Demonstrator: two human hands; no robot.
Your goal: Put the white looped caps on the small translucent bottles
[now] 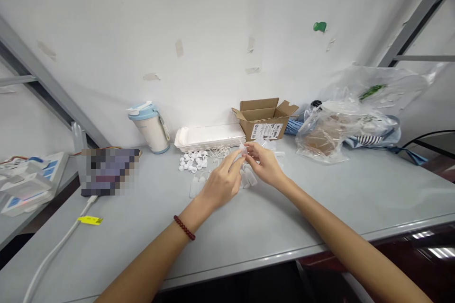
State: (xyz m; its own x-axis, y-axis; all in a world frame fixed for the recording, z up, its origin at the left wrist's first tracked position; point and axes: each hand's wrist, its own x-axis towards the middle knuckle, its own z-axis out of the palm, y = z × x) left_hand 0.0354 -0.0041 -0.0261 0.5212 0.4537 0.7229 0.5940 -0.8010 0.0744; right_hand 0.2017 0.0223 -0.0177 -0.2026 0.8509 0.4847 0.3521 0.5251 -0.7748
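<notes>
My left hand [222, 181] and my right hand [265, 163] meet over the middle of the table. Their fingertips pinch a small translucent plastic piece [242, 147] between them; its exact kind is too small to make out. Beneath and around my hands lie several flat, clear plastic pieces with rounded ends [250, 176], partly covered by the fingers. To the left is a loose pile of small white caps [194, 161]. Thin whitish cords [218, 152] are bunched just behind the hands.
A stack of white trays [211, 137] and an open cardboard box [265, 125] stand against the wall. A tumbler [151, 128], a blurred-out device [110, 172] and a white cable [53, 251] are leftward. Plastic bags [320, 142] fill the right back.
</notes>
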